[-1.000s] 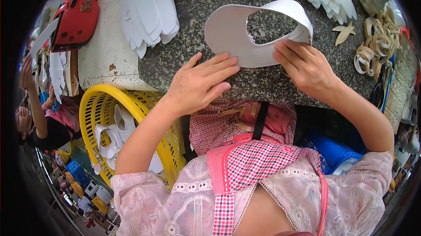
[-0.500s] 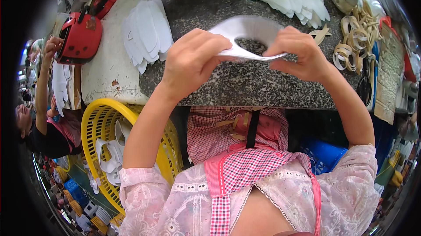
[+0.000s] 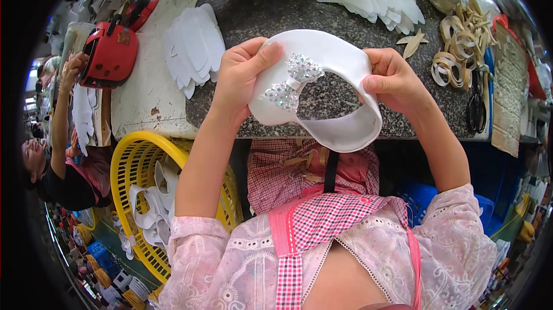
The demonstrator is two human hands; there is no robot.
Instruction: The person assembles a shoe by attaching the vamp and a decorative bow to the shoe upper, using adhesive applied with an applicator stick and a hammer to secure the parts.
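Now, from the left: a yellow basket (image 3: 129, 163) of white cut pieces sits below the surface (image 3: 242, 16), and a fan of white blanks (image 3: 194, 45) lies on top. The left hand (image 3: 241, 77) has its grip clamped on the white shoe upper (image 3: 337, 62), thumb just beside the sequinned bow (image 3: 292, 82). The upper is lifted off the stone, held between both hands in front of the person. The right hand (image 3: 394, 80) pinches the opposite edge, fingers closed on it. It looks like an inspection or shaping step; the next move probably calls for a steady two-handed hold. Scissors (image 3: 477, 103) rest far right.
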